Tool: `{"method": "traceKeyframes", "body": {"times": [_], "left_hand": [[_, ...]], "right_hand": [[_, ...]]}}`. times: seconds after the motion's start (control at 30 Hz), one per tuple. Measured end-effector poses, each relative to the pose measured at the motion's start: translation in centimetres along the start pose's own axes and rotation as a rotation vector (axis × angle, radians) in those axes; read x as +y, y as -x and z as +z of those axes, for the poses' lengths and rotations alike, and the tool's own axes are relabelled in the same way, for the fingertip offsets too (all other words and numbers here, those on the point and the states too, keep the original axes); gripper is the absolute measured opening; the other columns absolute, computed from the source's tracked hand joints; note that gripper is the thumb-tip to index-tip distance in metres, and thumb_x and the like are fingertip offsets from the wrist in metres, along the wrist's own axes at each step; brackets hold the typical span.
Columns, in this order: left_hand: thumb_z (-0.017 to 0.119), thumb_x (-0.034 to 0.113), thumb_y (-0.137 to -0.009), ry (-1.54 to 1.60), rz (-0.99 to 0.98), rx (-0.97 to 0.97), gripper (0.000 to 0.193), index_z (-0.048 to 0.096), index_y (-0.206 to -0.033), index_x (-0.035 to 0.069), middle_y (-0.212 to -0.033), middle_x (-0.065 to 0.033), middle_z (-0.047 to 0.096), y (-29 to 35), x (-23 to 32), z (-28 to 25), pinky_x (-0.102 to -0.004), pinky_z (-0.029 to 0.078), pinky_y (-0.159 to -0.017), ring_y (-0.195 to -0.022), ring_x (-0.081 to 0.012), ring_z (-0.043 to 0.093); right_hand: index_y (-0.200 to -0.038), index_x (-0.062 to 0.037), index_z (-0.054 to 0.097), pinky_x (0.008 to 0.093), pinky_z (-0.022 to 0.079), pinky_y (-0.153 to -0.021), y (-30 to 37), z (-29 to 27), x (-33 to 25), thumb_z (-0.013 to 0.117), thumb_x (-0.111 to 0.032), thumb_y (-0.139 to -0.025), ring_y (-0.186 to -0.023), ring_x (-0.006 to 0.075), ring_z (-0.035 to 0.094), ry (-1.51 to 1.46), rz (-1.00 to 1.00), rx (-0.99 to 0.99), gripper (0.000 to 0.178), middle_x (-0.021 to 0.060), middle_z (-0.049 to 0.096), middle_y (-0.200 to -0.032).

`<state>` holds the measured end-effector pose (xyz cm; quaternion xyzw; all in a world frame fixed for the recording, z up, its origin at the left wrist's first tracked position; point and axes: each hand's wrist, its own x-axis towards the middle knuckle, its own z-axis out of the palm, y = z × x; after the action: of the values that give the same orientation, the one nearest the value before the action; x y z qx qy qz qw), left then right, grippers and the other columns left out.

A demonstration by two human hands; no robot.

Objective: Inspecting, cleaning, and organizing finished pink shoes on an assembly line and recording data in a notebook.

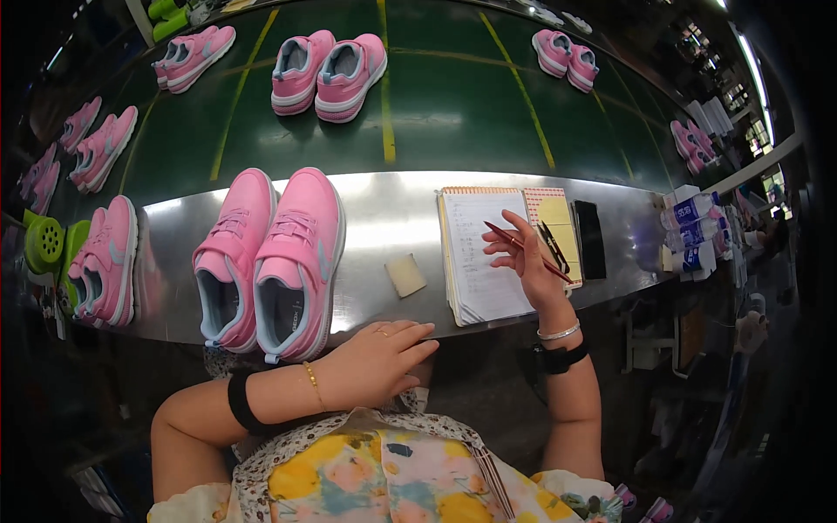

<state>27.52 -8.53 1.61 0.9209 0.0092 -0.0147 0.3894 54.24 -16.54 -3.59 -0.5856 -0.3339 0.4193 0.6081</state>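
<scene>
- Nearest me is the person's left hand, on the near side and to the left of the notebook. It holds nothing that I can see; the fingers lie loosely straight, side by side, pointing toward the right. I can't tell whether it touches the bench edge.
- The right hand is raised over the notebook's right part, fingers loosely spread and slightly bent, with a dark red pen lodged among them. The pen's tip points left and away from the person; I can't tell whether it meets the paper.
- The notebook lies open on the metal ledge, its page carrying handwriting in rows. I'd judge this a pause in note-taking rather than a stroke being written.
- To write again, it seems to me, the right fingers would need to close round the pen and turn its tip down to the page, while the left hand could steady the notebook.
- Just left of the notebook sits a small beige square pad; farther left stands a pair of pink shoes, toes pointing away.
- Against the notebook's right side lies a yellow pad, then a black phone-like slab.
- Beyond the notebook runs a green belt, with more pink shoes on it.
</scene>
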Motion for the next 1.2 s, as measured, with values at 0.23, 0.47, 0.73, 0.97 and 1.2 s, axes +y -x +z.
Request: {"method": "traceKeyframes", "body": {"times": [0.23,0.47,0.73,0.97,1.2], "left_hand": [[0.067,0.023,-0.075,-0.235,-0.167,0.023,0.065,0.039,-0.133,0.011,-0.142,-0.0139,0.030,-3.4,0.2,4.0,-0.0496,0.027,-0.104,-0.131,-0.0287,0.029],[0.055,0.018,-0.082,-0.354,-0.185,0.164,0.055,0.039,-0.134,0.012,-0.143,-0.0079,0.032,-6.4,-1.3,6.4,-0.0523,0.022,-0.105,-0.132,-0.0244,0.029],[0.048,0.017,-0.085,-0.388,-0.193,0.064,0.049,0.041,-0.133,0.012,-0.140,-0.0052,0.038,-6.4,-2.6,7.5,-0.0535,0.022,-0.105,-0.131,-0.0199,0.033],[0.049,0.019,-0.085,-0.393,-0.190,0.086,0.049,0.041,-0.133,0.012,-0.140,-0.0044,0.038,-6.5,-2.7,7.7,-0.0533,0.022,-0.105,-0.130,-0.0195,0.033],[0.050,0.019,-0.080,-0.564,-0.025,0.161,0.051,0.046,-0.129,0.003,-0.135,-0.0110,0.042,-6.0,-2.0,8.6,-0.0476,0.024,-0.106,-0.128,-0.0247,0.035]], "right_hand": [[-0.082,-0.0034,0.057,0.0190,0.038,-0.052,-0.9,0.6,4.1,0.065,-0.015,-0.084,-0.058,0.0043,0.048,0.205,0.140,0.174,0.014,-0.0018,0.056,-0.067],[-0.070,-0.0026,0.051,0.0216,0.036,-0.048,-0.1,1.1,5.2,0.062,-0.013,-0.085,-0.052,0.0042,0.044,0.373,-0.005,0.205,0.022,0.0002,0.053,-0.056],[-0.066,-0.0008,0.050,0.0251,0.036,-0.047,-0.3,1.2,5.3,0.062,-0.012,-0.084,-0.050,0.0071,0.044,0.503,-0.053,0.193,0.024,0.0033,0.052,-0.054],[-0.068,-0.0007,0.050,0.0251,0.037,-0.047,-0.5,1.2,4.6,0.061,-0.011,-0.084,-0.049,0.0085,0.044,0.479,-0.062,0.221,0.022,0.0041,0.051,-0.055],[-0.090,-0.0035,0.056,0.0298,0.045,-0.060,-0.4,4.7,1.3,0.065,-0.006,-0.079,-0.064,0.0204,0.054,0.625,-0.265,-0.249,0.015,0.0083,0.058,-0.076]]}}
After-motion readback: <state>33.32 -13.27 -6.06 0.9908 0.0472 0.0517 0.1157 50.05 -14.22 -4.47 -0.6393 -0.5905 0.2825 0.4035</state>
